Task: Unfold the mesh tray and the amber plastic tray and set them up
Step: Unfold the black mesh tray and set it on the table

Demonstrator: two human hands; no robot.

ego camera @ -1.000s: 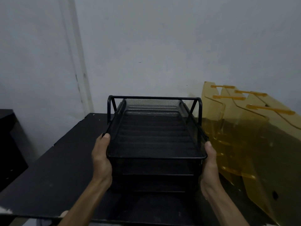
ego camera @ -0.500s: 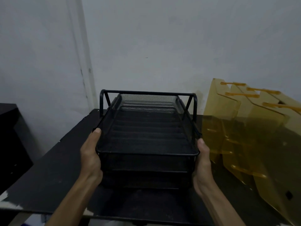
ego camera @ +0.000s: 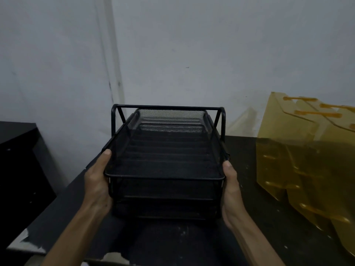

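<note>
A black mesh tray (ego camera: 165,156) with stacked tiers and a wire frame at its back stands on the dark table, in the middle of the view. My left hand (ego camera: 97,181) grips its left front side, thumb on the top rim. My right hand (ego camera: 231,186) grips its right front side the same way. The amber plastic tray (ego camera: 307,156) stands to the right on the table, translucent, with several stepped tiers, apart from both hands.
The black table (ego camera: 249,237) has a chipped front left edge and runs back to a grey wall (ego camera: 172,45). A separate dark surface (ego camera: 17,160) sits at the left, across a gap.
The mesh tray and both hands have shifted left in the view, away from the amber tray; the gap between the two trays has widened. My grip is unchanged.
</note>
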